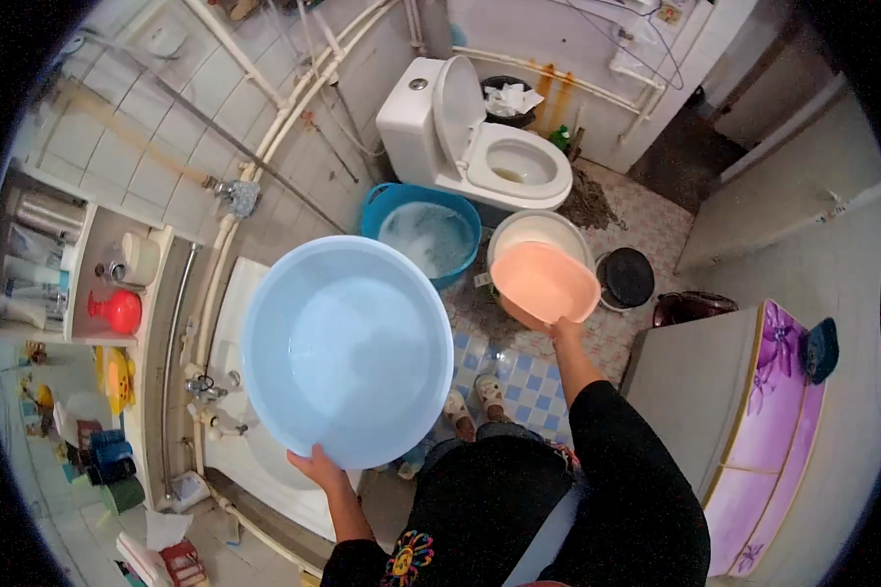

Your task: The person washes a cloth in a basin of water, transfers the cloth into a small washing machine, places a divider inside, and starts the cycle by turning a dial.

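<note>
A large light blue basin [289, 293] is tipped so that its bare inside faces me, over the white sink [227, 470]. My left hand [320, 472] is closed on its lower rim, with some fingers hidden behind the basin. To the right, my right hand [566, 336] grips the near edge of a smaller peach-coloured basin [545, 284]. This one overlaps a cream round basin [543, 223] beyond it; whether the two touch, I cannot tell. Behind the light blue basin stands a blue tub [374, 207] with foamy water in it.
A white toilet [519, 191] with its lid up is at the back, beside a black bin [499, 88] of paper. A dark-lidded bucket [628, 277] stands right of the basins. Shelves [93, 264] line the left wall; a purple-topped white appliance [695, 391] is at right.
</note>
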Demonstrator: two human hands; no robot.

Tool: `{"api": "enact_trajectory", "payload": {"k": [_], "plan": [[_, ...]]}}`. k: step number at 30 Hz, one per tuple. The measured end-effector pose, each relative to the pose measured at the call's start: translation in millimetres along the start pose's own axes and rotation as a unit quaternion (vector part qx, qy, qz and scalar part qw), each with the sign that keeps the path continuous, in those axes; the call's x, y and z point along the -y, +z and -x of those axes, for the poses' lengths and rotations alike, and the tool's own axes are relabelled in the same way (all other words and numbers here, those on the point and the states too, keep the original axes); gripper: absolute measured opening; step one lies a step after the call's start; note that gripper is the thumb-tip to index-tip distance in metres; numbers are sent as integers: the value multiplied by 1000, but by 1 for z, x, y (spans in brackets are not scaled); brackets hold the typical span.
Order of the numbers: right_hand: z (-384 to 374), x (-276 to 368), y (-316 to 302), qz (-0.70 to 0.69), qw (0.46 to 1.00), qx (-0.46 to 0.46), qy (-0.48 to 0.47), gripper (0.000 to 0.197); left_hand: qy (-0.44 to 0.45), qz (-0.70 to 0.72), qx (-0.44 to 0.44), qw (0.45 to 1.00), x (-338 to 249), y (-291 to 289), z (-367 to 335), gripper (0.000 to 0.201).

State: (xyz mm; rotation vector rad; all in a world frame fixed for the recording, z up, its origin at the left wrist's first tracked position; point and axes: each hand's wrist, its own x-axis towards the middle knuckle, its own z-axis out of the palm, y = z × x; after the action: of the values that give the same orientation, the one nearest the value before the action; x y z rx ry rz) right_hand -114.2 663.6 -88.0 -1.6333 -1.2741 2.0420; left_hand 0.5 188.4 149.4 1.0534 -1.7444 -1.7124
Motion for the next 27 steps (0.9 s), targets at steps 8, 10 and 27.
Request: {"api": "enact_trajectory", "payload": {"k": [8, 10, 27], "plan": [[88, 49, 51, 65, 949, 301, 66, 32, 173, -203, -42, 963, 31, -6, -19, 64], [158, 67, 76, 128, 889, 440, -2, 42, 253, -300, -94, 915, 6, -2, -7, 66], [319, 51, 127, 222, 790, 405, -404, 46, -63, 8, 76, 995, 50, -32, -66, 57]]}}
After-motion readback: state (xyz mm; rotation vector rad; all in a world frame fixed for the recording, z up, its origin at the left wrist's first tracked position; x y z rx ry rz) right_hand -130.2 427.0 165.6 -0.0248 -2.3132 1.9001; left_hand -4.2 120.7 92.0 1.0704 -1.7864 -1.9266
